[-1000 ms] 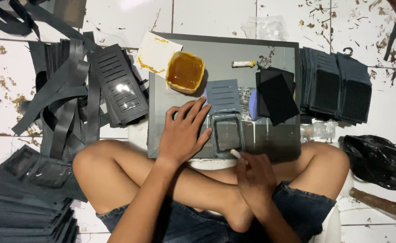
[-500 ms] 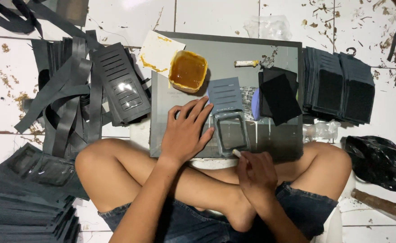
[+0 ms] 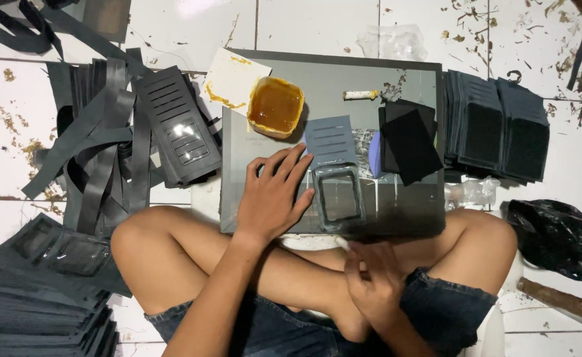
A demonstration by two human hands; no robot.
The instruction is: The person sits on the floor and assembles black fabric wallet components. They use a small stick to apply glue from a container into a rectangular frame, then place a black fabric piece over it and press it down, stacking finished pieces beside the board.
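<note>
Right now your work lies on a flat grey board [image 3: 331,82] with a smooth, slightly glossy face, resting across your crossed legs above a white tiled floor [image 3: 185,26] flecked with glue and scraps. Near the board's near edge sits a dark rectangular frame piece [image 3: 338,197] with rounded corners and a clear window in its middle; a grey slotted card panel [image 3: 329,140] lies just beyond it, touching its far end.

Your left hand [image 3: 274,198] lies flat on the board, palm down, fingers spread and pointing toward the far edge, its fingertips just beside the frame piece's left side. Your right hand [image 3: 370,281] hangs low over your lap, fingers drawn together and pinching a small white object [image 3: 341,242] whose kind is too small to tell, close to the board's near edge.

Beyond your left hand stands a square tub of amber glue [image 3: 276,106], sticky round the rim, beside a glue-stained white card [image 3: 233,79]. To the right on the board are black matte sheets [image 3: 409,142], partly covering a blue rounded thing. Stacks of dark slotted panels [image 3: 496,129] flank the board's right side, a ribbed windowed panel [image 3: 180,132] and loose grey strips [image 3: 99,152] the left. A crumpled black plastic bag [image 3: 555,238] sits near your right knee.
</note>
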